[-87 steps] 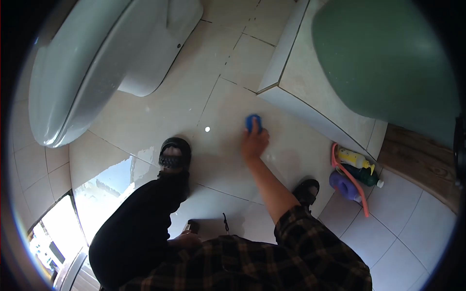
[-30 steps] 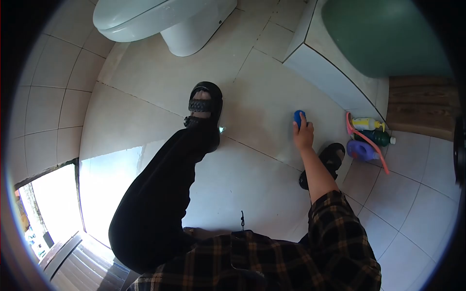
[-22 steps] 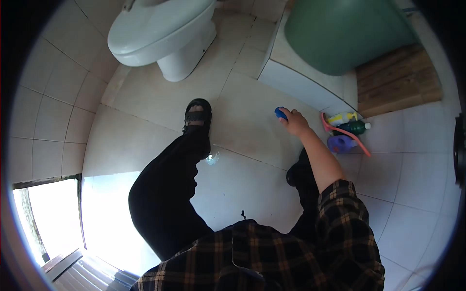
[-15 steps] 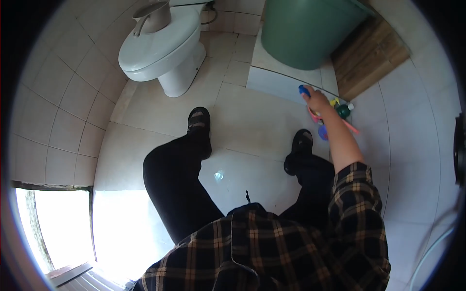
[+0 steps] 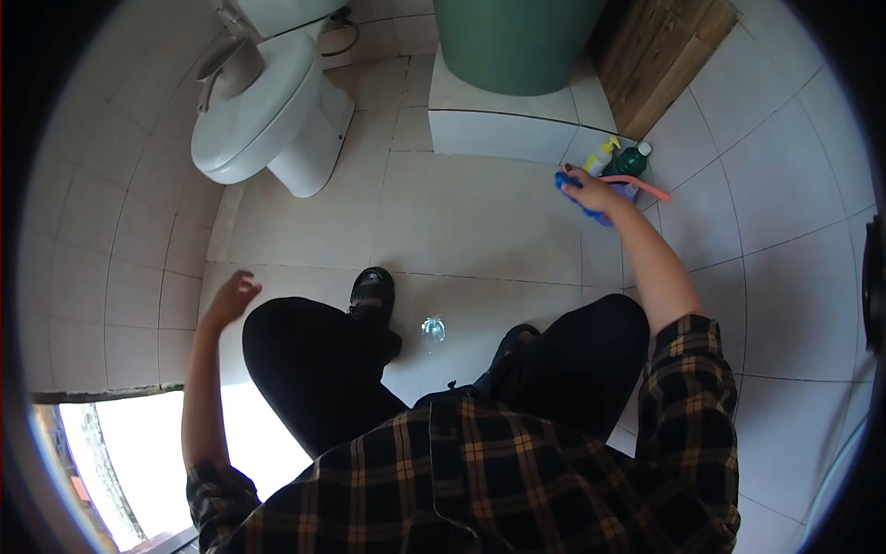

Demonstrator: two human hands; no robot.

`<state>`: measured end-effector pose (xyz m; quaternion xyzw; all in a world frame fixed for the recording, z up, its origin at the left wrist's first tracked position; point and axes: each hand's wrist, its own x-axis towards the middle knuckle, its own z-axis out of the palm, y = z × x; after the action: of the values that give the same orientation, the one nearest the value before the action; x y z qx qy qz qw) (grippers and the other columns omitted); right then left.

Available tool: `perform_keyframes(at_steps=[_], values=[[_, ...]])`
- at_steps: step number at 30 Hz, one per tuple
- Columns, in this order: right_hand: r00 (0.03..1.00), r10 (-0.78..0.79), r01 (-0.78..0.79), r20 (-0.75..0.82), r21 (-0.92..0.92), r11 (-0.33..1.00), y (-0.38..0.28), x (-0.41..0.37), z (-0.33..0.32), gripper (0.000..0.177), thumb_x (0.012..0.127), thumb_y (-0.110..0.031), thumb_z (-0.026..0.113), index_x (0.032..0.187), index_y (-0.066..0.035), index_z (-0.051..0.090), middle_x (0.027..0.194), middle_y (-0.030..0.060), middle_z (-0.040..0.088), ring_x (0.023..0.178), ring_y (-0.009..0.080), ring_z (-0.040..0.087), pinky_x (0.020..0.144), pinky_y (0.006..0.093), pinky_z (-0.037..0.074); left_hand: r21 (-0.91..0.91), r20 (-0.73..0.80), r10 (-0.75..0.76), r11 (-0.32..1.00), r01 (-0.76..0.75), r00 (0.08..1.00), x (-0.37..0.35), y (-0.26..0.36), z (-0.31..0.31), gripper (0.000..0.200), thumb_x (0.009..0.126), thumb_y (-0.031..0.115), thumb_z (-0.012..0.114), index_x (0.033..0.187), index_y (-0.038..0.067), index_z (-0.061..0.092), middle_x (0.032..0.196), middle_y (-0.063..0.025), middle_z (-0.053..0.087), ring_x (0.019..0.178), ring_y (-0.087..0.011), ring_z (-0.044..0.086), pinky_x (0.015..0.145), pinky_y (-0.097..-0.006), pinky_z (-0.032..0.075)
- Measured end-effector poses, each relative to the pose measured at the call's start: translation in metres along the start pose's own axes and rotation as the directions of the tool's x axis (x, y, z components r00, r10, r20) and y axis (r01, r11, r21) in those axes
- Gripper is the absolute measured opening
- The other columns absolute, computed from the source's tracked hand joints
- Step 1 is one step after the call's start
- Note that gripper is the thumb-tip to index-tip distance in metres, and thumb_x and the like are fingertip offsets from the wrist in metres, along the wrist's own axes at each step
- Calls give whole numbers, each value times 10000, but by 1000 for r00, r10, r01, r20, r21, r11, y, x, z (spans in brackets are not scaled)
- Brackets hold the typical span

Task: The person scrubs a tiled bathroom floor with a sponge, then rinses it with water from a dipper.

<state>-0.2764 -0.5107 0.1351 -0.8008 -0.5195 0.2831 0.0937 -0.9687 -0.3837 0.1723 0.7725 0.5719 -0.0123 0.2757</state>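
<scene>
My right hand (image 5: 591, 190) is closed around a blue plastic item (image 5: 566, 179), low in the corner by the wall. Its exact kind is partly hidden by my fingers. Just past the hand stand a clear bottle with a yellow pump (image 5: 601, 157) and a dark green bottle with a white cap (image 5: 630, 162). A pink-orange handle (image 5: 649, 187) sticks out to the right, above a purple item (image 5: 625, 192). On the left, my left hand (image 5: 236, 297) hangs in the air beside my knee, fingers loosely bent and apart, holding nothing.
A white toilet (image 5: 268, 102) with a grey dipper (image 5: 230, 70) on its lid stands at the upper left. A green tub (image 5: 512, 46) rests on a tiled ledge (image 5: 503, 132), beside a brown wood-look block (image 5: 660, 55). A bright opening lies at lower left.
My left hand has come into view on the left. My right hand still grips the blue item near the bottles. My body is lower, with knees more bent, and the view has shifted.
</scene>
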Motion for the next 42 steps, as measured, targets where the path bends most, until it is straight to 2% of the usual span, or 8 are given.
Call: perform_keyframes(at_steps=[7,14,19,27,30,37,40,42], values=[[985,-66,66,156,2,998,-2,-51,103,638,709,-458,629,1186,-91,420,1003,191,579,898,317,577,770,388,456,124,284,410,881,-457,867,86,234,-9,354,807,263,605,1060,46,485,993,-149,575,932,-257,565,789,-348,464],[973,-69,159,-221,422,893,19,-32,213,686,756,-327,620,1280,-20,302,1161,244,436,1093,375,423,914,419,365,-129,140,619,785,-606,773,155,358,280,531,751,278,625,1196,73,419,1237,-174,415,1120,-344,427,910,-445,359],[963,76,-3,-259,272,962,59,-98,206,606,745,-214,617,1250,-10,351,1184,219,414,1112,366,390,960,415,312,157,-23,644,758,-634,765,140,340,400,578,765,293,586,1263,84,382,1356,-200,283,1264,-351,268,996,-530,210],[763,585,-420,-276,476,772,91,-243,207,472,749,-34,599,1174,-10,397,1168,168,442,995,306,466,778,346,436,161,202,675,692,-704,710,159,289,335,491,795,289,521,1263,166,436,1386,-142,267,1289,-312,232,1019,-509,177],[727,647,-537,-229,397,744,89,-283,206,485,742,-16,598,1181,-10,393,1165,161,454,999,297,469,762,345,437,275,192,900,333,-902,391,172,292,379,480,799,270,510,1265,183,434,1380,-128,284,1267,-311,271,1006,-498,220],[300,836,-771,-460,398,496,21,-409,225,460,810,-80,563,1240,-74,397,1068,105,472,856,193,467,729,314,394,417,-92,877,463,-782,471,370,383,376,590,744,84,486,1316,112,344,1313,-112,391,1135,-317,412,846,-432,371],[55,818,-893,-573,339,297,-34,-468,259,374,833,-142,545,1177,-32,446,1037,154,488,919,270,485,794,361,398,160,-84,790,613,-774,608,334,386,372,590,723,109,527,1291,91,367,1292,-103,409,1058,-298,447,834,-415,376],[-20,850,-990,-526,130,57,-75,-496,299,424,853,-302,518,1177,-33,463,1074,165,512,1049,290,482,841,405,390,309,109,873,425,-851,475,287,375,390,595,704,123,551,1273,77,380,1272,-99,424,996,-273,466,824,-413,380]])
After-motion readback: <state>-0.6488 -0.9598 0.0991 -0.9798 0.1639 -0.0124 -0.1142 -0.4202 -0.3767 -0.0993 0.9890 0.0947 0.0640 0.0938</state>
